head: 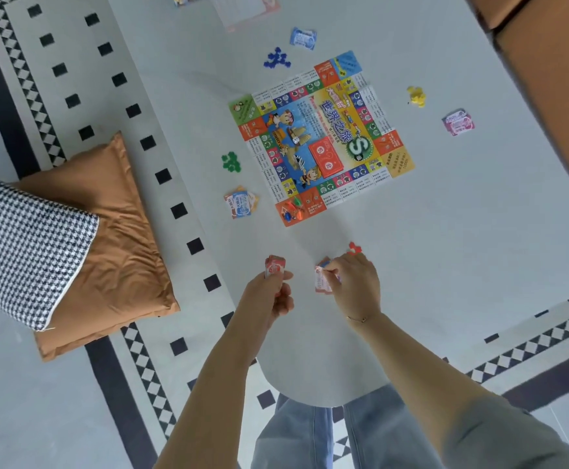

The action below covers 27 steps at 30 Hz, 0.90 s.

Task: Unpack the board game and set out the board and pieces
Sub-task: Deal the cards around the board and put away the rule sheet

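Board game's colourful square paper board (322, 138) lies flat mid-table on pale smooth tabletop (445, 231). Left hand (271, 292) grips small red card stack (274, 265); right hand (354, 284) pinches pink paper notes (323, 280) near red plastic tokens (354, 248). Best: set notes down squared, near board edge, without scattering tokens.

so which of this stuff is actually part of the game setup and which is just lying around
Part of the job:
colourful square game board
blue plastic pieces
green plastic pieces
yellow plastic pieces
small red card stack, gripped by left hand
pink paper notes, pinched by right hand

Lying about:
orange fabric cushion
houndstooth cushion
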Each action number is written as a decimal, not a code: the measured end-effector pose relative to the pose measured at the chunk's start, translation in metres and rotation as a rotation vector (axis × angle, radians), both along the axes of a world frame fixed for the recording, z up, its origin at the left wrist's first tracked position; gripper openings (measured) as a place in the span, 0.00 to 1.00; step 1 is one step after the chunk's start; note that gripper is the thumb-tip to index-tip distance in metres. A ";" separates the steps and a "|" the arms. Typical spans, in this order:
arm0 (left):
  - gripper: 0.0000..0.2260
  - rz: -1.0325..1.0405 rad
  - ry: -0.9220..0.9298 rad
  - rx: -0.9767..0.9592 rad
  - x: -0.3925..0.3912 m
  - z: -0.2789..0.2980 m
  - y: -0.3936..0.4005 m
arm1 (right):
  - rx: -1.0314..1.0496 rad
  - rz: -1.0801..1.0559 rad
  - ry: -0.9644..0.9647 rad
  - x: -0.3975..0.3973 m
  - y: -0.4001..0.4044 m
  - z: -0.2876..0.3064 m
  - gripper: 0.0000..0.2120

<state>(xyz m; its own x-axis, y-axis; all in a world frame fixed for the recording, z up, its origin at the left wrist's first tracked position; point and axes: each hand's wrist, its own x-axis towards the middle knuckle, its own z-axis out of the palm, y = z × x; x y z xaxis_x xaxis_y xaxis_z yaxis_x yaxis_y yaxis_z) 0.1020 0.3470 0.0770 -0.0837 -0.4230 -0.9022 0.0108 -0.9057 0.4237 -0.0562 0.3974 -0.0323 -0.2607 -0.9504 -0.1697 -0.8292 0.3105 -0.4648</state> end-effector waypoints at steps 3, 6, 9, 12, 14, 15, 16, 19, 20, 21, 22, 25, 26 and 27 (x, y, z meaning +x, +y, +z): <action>0.11 0.012 -0.006 -0.041 0.001 0.001 -0.004 | 0.003 0.023 0.004 -0.001 0.003 -0.005 0.05; 0.12 -0.045 0.027 -0.109 0.000 0.002 -0.004 | -0.030 0.014 -0.036 -0.005 0.004 -0.002 0.07; 0.12 -0.113 0.037 -0.141 -0.007 0.006 -0.010 | -0.156 -0.098 -0.188 -0.014 -0.006 0.021 0.06; 0.09 -0.201 0.018 -0.162 -0.029 0.016 -0.015 | -0.201 -0.272 -0.440 -0.034 -0.023 0.065 0.02; 0.08 -0.223 0.052 -0.172 -0.050 0.026 -0.019 | -0.115 -0.347 -0.674 -0.053 -0.036 0.095 0.03; 0.07 -0.242 0.069 -0.184 -0.065 0.033 -0.025 | -0.046 -0.328 -0.750 -0.068 -0.044 0.108 0.03; 0.07 -0.269 0.071 -0.204 -0.075 0.036 -0.029 | 0.035 -0.257 -0.765 -0.077 -0.049 0.117 0.04; 0.07 -0.321 0.080 -0.238 -0.107 0.042 -0.042 | 0.173 -0.134 -0.743 -0.107 -0.064 0.130 0.05; 0.07 -0.323 0.081 -0.243 -0.117 0.042 -0.047 | 0.168 -0.143 -0.752 -0.117 -0.068 0.133 0.05; 0.08 -0.326 0.082 -0.249 -0.129 0.042 -0.052 | 0.157 -0.149 -0.761 -0.129 -0.073 0.135 0.05; 0.08 -0.335 0.076 -0.257 -0.139 0.042 -0.056 | 0.146 -0.143 -0.765 -0.139 -0.076 0.137 0.05; 0.08 -0.372 0.062 -0.289 -0.169 0.039 -0.066 | 0.131 -0.127 -0.770 -0.167 -0.086 0.138 0.03; 0.08 -0.379 0.061 -0.294 -0.180 0.039 -0.069 | 0.131 -0.143 -0.780 -0.178 -0.089 0.137 0.03; 0.07 -0.388 0.067 -0.299 -0.190 0.038 -0.073 | 0.138 -0.163 -0.792 -0.187 -0.092 0.135 0.03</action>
